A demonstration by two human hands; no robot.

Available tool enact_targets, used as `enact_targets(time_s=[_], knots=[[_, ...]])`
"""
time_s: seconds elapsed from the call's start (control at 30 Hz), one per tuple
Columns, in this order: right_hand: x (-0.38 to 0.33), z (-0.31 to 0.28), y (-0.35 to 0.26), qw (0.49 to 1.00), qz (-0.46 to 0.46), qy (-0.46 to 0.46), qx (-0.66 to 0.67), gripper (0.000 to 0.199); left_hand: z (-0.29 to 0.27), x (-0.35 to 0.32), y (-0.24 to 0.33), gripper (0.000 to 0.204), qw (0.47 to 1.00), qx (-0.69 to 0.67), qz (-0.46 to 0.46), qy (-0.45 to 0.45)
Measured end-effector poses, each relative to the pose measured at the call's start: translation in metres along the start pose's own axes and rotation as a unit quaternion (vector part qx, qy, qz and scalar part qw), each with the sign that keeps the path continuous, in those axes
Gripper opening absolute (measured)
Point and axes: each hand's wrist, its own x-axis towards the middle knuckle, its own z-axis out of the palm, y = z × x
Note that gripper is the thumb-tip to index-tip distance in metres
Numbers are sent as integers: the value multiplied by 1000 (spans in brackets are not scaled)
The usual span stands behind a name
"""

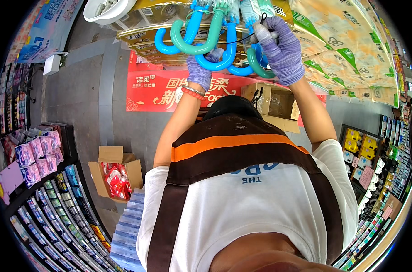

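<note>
Several umbrellas lie with hooked handles toward me, among them a blue handle (231, 50) and a green handle (209, 38). My right hand (283, 52), in a purple knit glove with grey fingertips, pinches a thin black cord (263, 19) beside the handles. The cord runs left across the umbrellas. Behind the blue hooks at left, my gloved left hand (200, 72) has its fingers curled in. The hooks partly hide those fingers, and what they hold cannot be made out. A red bracelet (193, 93) circles the left wrist.
Gold packs (147, 38) are stacked under the umbrellas, with wrapped tissue packs (346, 45) at right. A white tub (108, 11) stands far left. One open carton (278, 97) sits below my right hand; another carton (119, 174) holds red items. Stocked shelves (56, 204) line both sides.
</note>
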Motion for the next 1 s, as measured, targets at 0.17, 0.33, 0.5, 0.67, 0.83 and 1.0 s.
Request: enact_targets(time_s=[0.17, 0.33, 0.5, 0.67, 0.83, 1.0], knots=[[0, -2, 0, 999, 6, 5, 41, 17, -12, 8, -3, 28, 998, -5, 15, -55], [0, -4, 0, 999, 30, 3, 40, 17, -11, 13, -3, 29, 944, 304, 107, -73], [3, -6, 0, 999, 25, -5, 39, 17, -12, 5, -3, 30, 993, 37, 15, -113], [6, -5, 6, 999, 7, -15, 42, 17, -7, 2, 0, 24, 991, 14, 0, -129], [8, -5, 6, 999, 17, -15, 34, 18, -8, 4, 3, 15, 988, 126, -3, -94], [10, -7, 4, 999, 24, -21, 14, 18, -3, 4, -3, 13, 998, 35, -23, -38]])
